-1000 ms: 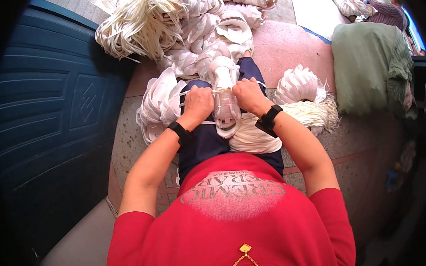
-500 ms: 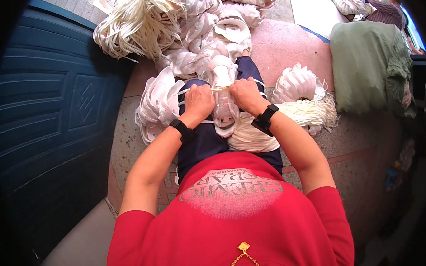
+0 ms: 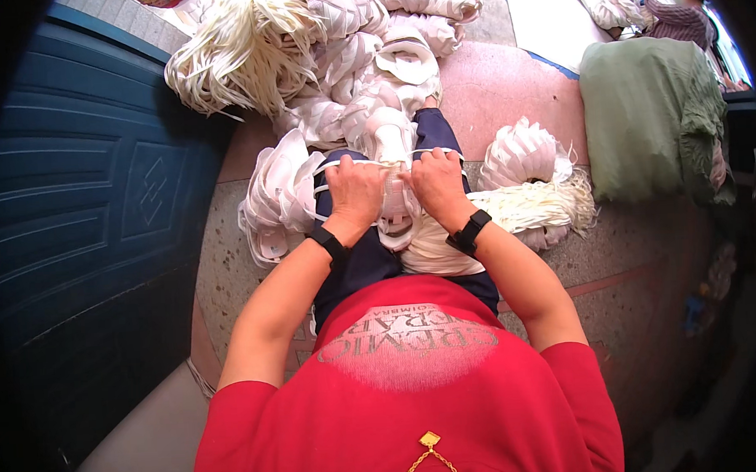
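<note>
A white shoe upper (image 3: 391,138) lies lengthwise between my knees. Across its middle runs a cream shoelace (image 3: 398,162), which spans both my hands. My left hand (image 3: 357,191) is closed on the lace at the upper's left edge, and my right hand (image 3: 437,186) grips it at the right edge. Loose lace ends trail past both hands over my dark trousers. Next to my left knee sits a stack of white shoe uppers (image 3: 279,190). By my right leg lies a bundle of cream laces (image 3: 529,208), with more nested uppers (image 3: 524,152) behind it.
Ahead of me is a large heap of pale uppers (image 3: 345,64), topped at its left by a thick hank of laces (image 3: 248,52). A dark blue panelled door (image 3: 80,181) stands at the left. A full green sack (image 3: 647,119) sits at the right; a person (image 3: 676,20) is beyond.
Both hands have shifted slightly toward me and turned, knuckles now pointing more forward. The lace stays stretched across the upper, its ends showing above my fingers.
</note>
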A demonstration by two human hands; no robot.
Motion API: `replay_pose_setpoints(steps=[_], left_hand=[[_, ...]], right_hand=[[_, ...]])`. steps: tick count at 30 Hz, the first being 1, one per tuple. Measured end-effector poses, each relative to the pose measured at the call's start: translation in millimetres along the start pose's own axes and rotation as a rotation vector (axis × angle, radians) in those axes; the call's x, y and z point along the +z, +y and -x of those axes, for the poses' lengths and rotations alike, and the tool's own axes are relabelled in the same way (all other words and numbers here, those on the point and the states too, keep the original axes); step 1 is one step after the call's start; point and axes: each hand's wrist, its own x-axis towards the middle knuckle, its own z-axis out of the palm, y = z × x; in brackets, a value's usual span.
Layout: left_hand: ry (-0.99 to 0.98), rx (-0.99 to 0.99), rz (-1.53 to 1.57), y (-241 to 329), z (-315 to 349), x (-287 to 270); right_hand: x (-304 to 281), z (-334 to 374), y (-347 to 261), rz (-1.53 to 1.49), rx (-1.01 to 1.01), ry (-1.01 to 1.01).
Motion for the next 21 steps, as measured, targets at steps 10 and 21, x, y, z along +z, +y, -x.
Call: replay_pose_setpoints(steps=[10,21], left_hand=[[-0.294,-0.147,0.099,-3.7,3.3,0.4],[-0.144,-0.091,0.212,-8.0,-11.0,-1.0]], right_hand=[[1.1,5.6,-4.5,0.098,0.087,-0.106],[5.2,10.2,1.4,0.029,0.086,-0.095]])
